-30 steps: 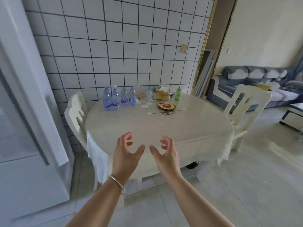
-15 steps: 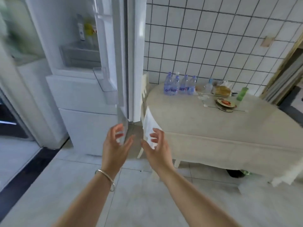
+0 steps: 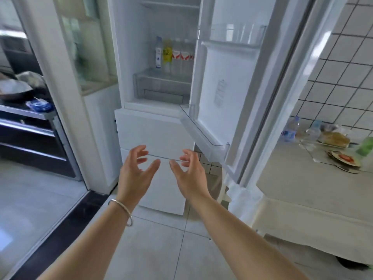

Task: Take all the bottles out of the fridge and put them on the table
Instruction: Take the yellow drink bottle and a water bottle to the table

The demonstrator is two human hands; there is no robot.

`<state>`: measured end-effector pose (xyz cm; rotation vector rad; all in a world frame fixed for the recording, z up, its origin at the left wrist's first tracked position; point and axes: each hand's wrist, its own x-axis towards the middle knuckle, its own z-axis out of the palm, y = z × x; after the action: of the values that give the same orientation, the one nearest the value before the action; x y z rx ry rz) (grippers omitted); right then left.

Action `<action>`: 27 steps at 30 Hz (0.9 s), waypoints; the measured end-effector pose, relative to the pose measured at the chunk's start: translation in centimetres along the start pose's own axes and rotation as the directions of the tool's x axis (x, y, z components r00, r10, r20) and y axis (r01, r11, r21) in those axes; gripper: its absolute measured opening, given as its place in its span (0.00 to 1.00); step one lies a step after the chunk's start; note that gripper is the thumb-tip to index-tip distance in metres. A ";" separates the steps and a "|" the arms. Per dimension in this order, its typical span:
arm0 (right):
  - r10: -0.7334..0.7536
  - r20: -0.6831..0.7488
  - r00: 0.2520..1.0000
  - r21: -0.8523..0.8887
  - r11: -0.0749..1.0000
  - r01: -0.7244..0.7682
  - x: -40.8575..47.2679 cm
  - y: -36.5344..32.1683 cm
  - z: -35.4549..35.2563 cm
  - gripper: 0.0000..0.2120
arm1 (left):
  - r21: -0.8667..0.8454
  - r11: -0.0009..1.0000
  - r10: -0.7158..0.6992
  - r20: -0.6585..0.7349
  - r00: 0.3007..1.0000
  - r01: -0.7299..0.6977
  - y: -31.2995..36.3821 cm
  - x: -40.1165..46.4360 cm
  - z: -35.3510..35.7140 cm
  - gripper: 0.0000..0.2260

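The white fridge [image 3: 155, 128] stands ahead with its upper door [image 3: 228, 77] swung open to the right. On an inner shelf stand several bottles: a blue-labelled bottle [image 3: 158, 52], a yellow-labelled bottle [image 3: 167, 53] and red-labelled bottles [image 3: 182, 55]. My left hand [image 3: 137, 170] and my right hand [image 3: 189, 170] hover side by side in front of the lower drawers, fingers loosely spread, holding nothing. At the right, the table [image 3: 302, 188] carries a water bottle [image 3: 290, 129] just past the door edge.
On the table lie wrapped bread [image 3: 334, 138], a round plate [image 3: 345, 159] and a green cup [image 3: 365, 146]. A dark kitchen counter [image 3: 26, 116] with a pan shows through the doorway at left. The tiled wall rises behind the table.
The view has swung left from the table to the open fridge. Both empty hands stayed raised in front of me and now sit before the fridge drawers.
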<state>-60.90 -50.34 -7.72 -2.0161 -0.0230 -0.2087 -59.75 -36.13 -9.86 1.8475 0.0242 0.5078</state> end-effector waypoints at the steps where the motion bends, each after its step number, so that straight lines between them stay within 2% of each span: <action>1: 0.006 -0.007 1.000 0.004 1.000 -0.006 1.4 -0.9 1.4 0.23 | -0.009 1.000 0.002 0.005 1.000 -0.002 -0.5 1.9 -1.0 0.20; 6: 0.030 -0.044 0.999 0.046 0.999 -0.028 8.4 -3.6 7.1 0.22 | -0.004 1.000 0.023 0.027 0.999 -0.023 -3.0 10.5 -3.9 0.21; 12: 0.053 -0.064 0.997 0.045 0.998 -0.050 17.9 -4.3 12.3 0.21 | -0.018 1.000 0.015 0.030 0.999 -0.014 -6.4 19.8 -3.7 0.21; 17: 0.052 -0.089 0.995 0.102 0.994 -0.043 29.6 -5.0 16.5 0.21 | -0.046 0.999 0.012 0.009 1.000 -0.011 -9.1 29.9 -2.3 0.18; 21: 0.065 -0.097 0.993 0.122 0.991 -0.053 40.0 -6.4 18.8 0.21 | -0.133 0.990 -0.045 -0.007 0.999 0.043 -10.7 39.2 -1.3 0.15; 27: 0.093 -0.165 0.982 0.156 0.985 -0.067 53.1 -7.6 20.3 0.21 | -0.121 0.993 0.006 -0.008 1.000 -0.007 -11.1 51.0 0.7 0.16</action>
<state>-6.68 -32.94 -1.23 -1.8389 0.1475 -0.3195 -10.71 -19.45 -3.33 1.7272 -0.0078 0.5104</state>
